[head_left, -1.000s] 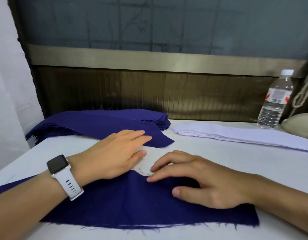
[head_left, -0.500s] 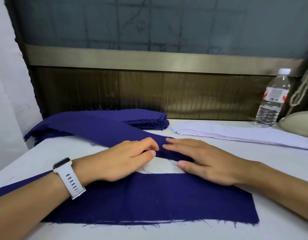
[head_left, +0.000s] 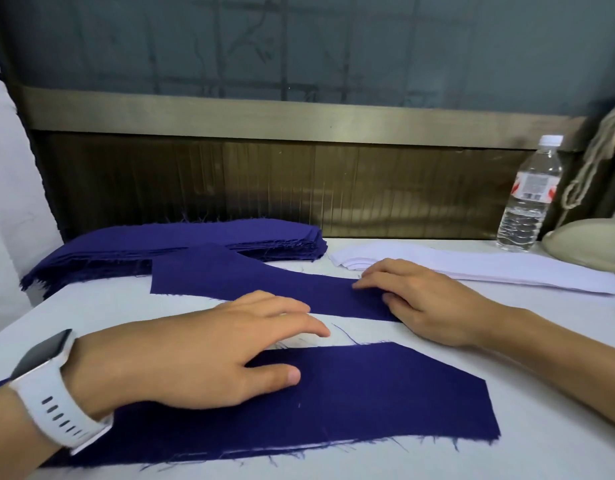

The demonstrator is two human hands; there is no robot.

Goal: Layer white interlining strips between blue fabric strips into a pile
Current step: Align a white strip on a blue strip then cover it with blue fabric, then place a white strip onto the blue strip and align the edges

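Observation:
A blue fabric strip (head_left: 368, 403) lies along the near edge of the table, a thin white edge showing under its front. My left hand (head_left: 209, 355), with a white watch on the wrist, rests flat on its left half, fingers straight. A second blue strip (head_left: 264, 282) lies loose and slanted behind it. My right hand (head_left: 420, 299) presses the right end of that second strip with straight fingers. A stack of blue strips (head_left: 181, 244) sits at the back left. A stack of white interlining strips (head_left: 472, 265) lies at the back right.
A clear water bottle (head_left: 531, 199) stands at the back right beside a beige rounded object (head_left: 590, 251) and a hanging cord (head_left: 597, 154). A dark wooden panel (head_left: 299, 188) closes the far edge of the white table (head_left: 108, 317).
The second blue strip has been drawn off the back stack and now lies loose on the table. My right hand moved right and back with its end. My left hand slid toward me onto the near strip.

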